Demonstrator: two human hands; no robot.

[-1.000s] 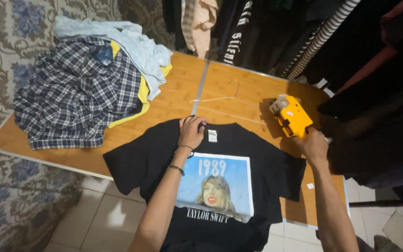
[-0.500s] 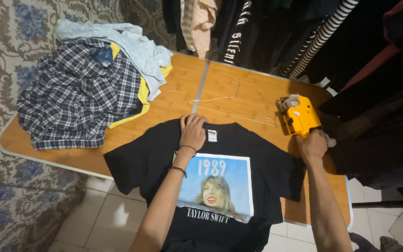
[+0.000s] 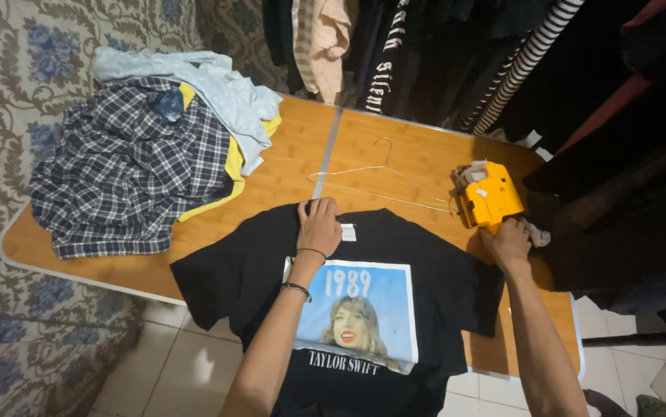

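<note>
The yellow steam iron [image 3: 489,194] has gone further along the wooden table [image 3: 286,174] than it was a second ago, out toward the far right corner by the hanging dark clothes [image 3: 618,93]; the right hand [image 3: 509,241] has slid down off its body and now sits at its near end, fingers curled about the handle there, though how tightly I cannot tell from here; the left hand [image 3: 319,226] has not shifted, lying flat with fingers spread on the collar of the black T-shirt [image 3: 348,301], holding nothing, only pressing the cloth down; the shirt is spread face up at the near edge of the table, its blue printed panel showing, its hem hanging over the edge; a thin wire hanger [image 3: 383,176] lies on the bare wood just beyond the collar; a heap of plaid shirts and pale garments [image 3: 140,166] sits well apart at the left end.
</note>
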